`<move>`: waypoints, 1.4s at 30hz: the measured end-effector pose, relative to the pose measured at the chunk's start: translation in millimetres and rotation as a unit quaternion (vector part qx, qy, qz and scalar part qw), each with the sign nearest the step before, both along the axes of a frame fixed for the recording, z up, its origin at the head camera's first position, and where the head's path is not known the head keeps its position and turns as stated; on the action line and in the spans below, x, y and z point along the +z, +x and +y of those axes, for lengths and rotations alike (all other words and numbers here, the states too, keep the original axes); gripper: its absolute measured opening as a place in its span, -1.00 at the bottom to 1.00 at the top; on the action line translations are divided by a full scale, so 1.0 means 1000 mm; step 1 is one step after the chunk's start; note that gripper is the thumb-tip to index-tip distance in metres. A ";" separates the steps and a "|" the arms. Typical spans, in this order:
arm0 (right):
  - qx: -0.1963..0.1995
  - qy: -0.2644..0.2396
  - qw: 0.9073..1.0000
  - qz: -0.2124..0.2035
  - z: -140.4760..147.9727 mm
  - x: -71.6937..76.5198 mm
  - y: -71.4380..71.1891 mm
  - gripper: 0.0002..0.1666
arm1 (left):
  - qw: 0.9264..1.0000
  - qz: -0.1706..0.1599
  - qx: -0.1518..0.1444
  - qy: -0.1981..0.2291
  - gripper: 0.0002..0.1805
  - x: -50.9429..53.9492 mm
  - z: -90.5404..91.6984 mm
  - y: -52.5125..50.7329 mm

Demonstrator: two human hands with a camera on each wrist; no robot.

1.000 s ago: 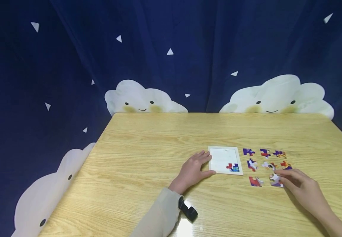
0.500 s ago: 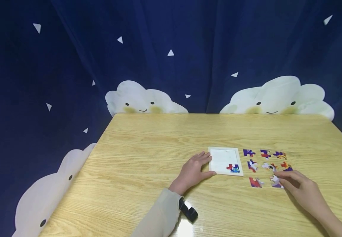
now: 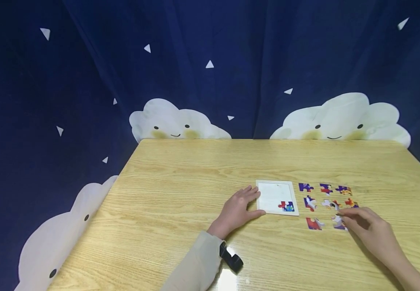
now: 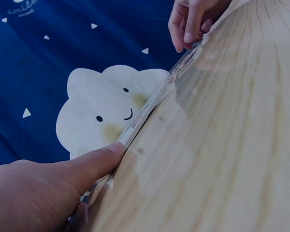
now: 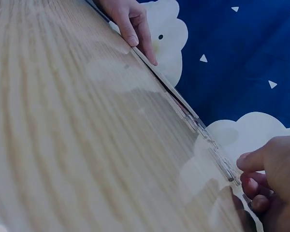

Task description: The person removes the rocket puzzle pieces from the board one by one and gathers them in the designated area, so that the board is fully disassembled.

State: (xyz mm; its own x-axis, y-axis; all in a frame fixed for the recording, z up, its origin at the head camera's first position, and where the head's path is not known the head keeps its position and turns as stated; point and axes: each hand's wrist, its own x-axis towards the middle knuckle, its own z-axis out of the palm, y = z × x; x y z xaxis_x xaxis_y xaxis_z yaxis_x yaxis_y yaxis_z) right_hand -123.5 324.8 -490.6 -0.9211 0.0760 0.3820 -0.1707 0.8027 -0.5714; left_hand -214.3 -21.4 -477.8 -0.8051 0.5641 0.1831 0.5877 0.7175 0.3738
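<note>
My left hand (image 3: 237, 212) lies at the left edge of a white puzzle tray (image 3: 269, 180), thumb and fingers spread against its rim. One red and blue jigsaw piece (image 3: 287, 206) sits in the tray's lower right corner. My right hand (image 3: 373, 232) is bent over the loose pieces right of the tray. Its thumb and forefinger pinch at the upper edge of a white and purple jigsaw piece (image 3: 338, 223), partly hidden by the fingers. In the right wrist view, the thumb (image 5: 253, 161) and curled fingers hover close above the pieces' edges.
Several other jigsaw pieces (image 3: 314, 224) lie in rough rows between the tray and my right hand. All rest on a wooden table (image 3: 180, 182). Behind stands a dark blue curtain (image 3: 202, 32) with white clouds. A black strap (image 3: 231, 258) hangs from my left sleeve.
The fingertips of my right hand shift slightly over the white and purple jigsaw piece. The left hand and the tray stay where they were.
</note>
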 end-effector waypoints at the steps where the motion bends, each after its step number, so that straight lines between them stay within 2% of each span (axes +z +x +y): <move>1: -0.002 0.001 1.000 -0.004 -0.001 0.000 0.000 -0.81 | 1.000 0.001 0.000 -0.001 -0.32 0.000 0.000 0.000; 4: -0.006 0.005 1.000 -0.009 -0.006 0.003 -0.001 -0.80 | 1.000 0.003 0.001 0.000 -0.32 0.000 0.000 0.000; 8: 0.005 0.006 1.000 0.007 -0.016 0.007 -0.004 -0.76 | 1.000 -0.001 0.001 0.004 -0.32 0.000 -0.001 0.000; 17: 0.075 -0.014 0.995 0.064 -0.036 0.007 -0.016 -0.67 | 1.000 -0.007 0.001 0.008 -0.31 -0.001 0.000 0.000; 24: 0.103 -0.006 0.993 0.048 -0.052 0.009 -0.026 -0.67 | 1.000 0.001 0.005 0.013 -0.31 0.000 -0.001 0.000; 34: 0.137 0.007 0.988 0.069 -0.075 0.009 -0.043 -0.66 | 1.000 -0.001 0.007 0.018 -0.32 -0.002 -0.001 -0.002; 42: 0.165 0.020 0.986 0.029 -0.089 0.012 -0.054 -0.67 | 1.000 0.003 0.006 0.006 -0.31 -0.001 0.000 0.000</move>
State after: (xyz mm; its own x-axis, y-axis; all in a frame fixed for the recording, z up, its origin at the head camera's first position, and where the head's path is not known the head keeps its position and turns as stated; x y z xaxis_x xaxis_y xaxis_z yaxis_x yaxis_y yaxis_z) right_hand -177.4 235.7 -478.8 -0.8692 -0.2401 0.4322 -0.4581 0.7197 -0.5217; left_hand -214.8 -21.3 -478.5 -0.8105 0.5526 0.1945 0.5816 0.7195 0.3796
